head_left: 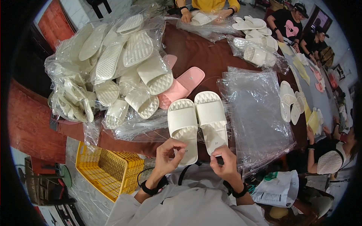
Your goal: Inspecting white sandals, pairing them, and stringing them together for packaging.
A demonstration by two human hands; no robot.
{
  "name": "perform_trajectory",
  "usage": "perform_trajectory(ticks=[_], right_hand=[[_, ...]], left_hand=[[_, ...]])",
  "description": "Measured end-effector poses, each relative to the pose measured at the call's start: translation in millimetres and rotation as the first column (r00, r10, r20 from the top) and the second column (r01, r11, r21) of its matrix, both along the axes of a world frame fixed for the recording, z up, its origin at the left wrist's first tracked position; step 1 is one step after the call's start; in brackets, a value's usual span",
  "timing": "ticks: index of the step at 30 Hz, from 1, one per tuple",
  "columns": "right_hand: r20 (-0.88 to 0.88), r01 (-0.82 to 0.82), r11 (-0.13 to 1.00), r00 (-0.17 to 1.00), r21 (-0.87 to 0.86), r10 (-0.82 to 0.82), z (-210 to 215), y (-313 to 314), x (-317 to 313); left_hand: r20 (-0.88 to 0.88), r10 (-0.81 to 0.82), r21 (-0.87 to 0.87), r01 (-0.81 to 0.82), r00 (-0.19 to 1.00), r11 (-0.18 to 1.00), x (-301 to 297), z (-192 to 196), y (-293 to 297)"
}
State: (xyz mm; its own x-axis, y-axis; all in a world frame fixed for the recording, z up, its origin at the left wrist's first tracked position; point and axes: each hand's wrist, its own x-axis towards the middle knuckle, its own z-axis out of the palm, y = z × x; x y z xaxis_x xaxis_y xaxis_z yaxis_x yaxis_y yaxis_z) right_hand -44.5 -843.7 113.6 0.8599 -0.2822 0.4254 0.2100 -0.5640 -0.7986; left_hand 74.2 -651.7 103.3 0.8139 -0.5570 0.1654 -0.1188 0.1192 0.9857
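Fingers (pixel 177 145) of the left hand (pixel 167 154) and right hand (pixel 223 164) pinch the slippers' (pixel 198 120) near heels (long axes run away).

A long dark brown surface (pixel 203 49) runs away toward the far end of the room, where other people sit along its right side. Beyond it the floor is pale grey (the far corner is too bent by the lens to read). At left stands a reddish-brown panel (pixel 30 124), and a red door (pixel 52 22) shows above it. A yellow plastic crate (pixel 107 169) sits on the floor below.
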Motion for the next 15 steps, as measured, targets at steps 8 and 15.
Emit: perform_trajectory(ticks=[8,15], right_hand=[[0.054,-0.160,0.978,0.984,-0.131,0.168,26.0,15.0,-16.2],[0.088,-0.264,0.962,0.962,0.064,0.258,51.8,12.3,-29.0]], left_hand=[[0.117,0.083,0.006,-0.084,0.990,0.996,-14.8,20.6,-10.2],[0.578,-0.296,0.254,0.177,0.761,0.951,-23.6,45.0,-16.5]])
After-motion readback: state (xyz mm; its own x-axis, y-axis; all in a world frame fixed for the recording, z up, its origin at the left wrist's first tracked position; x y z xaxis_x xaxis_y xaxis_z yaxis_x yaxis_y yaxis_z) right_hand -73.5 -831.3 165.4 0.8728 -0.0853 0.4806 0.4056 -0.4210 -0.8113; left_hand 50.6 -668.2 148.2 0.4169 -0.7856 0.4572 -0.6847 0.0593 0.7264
